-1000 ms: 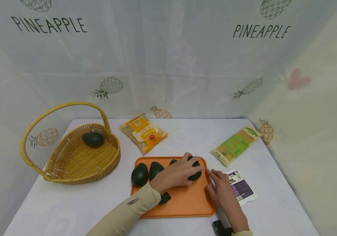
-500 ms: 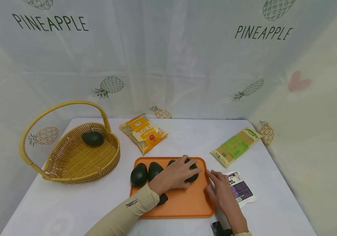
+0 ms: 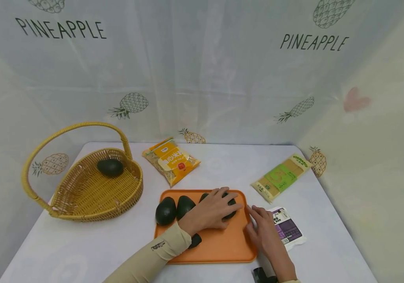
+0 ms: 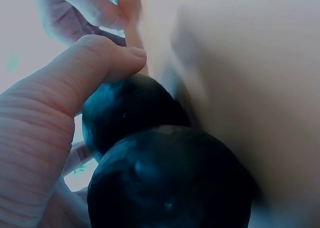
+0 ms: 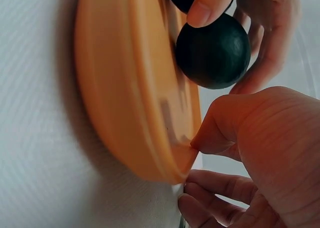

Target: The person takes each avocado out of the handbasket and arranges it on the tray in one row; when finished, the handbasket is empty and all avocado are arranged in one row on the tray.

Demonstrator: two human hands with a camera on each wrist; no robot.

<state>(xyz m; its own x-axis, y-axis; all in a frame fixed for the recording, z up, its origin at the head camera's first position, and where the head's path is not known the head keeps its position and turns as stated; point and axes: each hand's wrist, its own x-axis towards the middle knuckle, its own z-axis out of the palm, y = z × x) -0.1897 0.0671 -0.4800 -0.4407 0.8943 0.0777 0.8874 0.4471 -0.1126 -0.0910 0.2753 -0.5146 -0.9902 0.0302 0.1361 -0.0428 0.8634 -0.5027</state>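
My left hand [image 3: 209,210] reaches over the orange tray [image 3: 223,249], its fingers curled round a dark green avocado [image 5: 215,53] near the right end. Just left of it, a second avocado [image 3: 203,196] is partly hidden behind that hand; in the left wrist view the two avocados look close together or touching. Two more avocados, one at the tray's left edge [image 3: 165,211] and one beside it [image 3: 185,206], lie farther left. At the tray's right rim is my right hand [image 3: 265,232]; the right wrist view shows its thumb on the rim and its fingers outside, pinching it.
A yellow wicker basket [image 3: 97,216] with a tall handle stands at left, holding one avocado [image 3: 110,168]. Behind the tray lies an orange food bag [image 3: 171,161]. A green noodle packet [image 3: 281,177] and a white-and-purple packet [image 3: 288,228] lie to the right, the latter partly behind my right hand.
My left hand and its avocado have shifted slightly left toward the other avocados. The right hand stays at the tray's rim, and the whole view has drifted a little.
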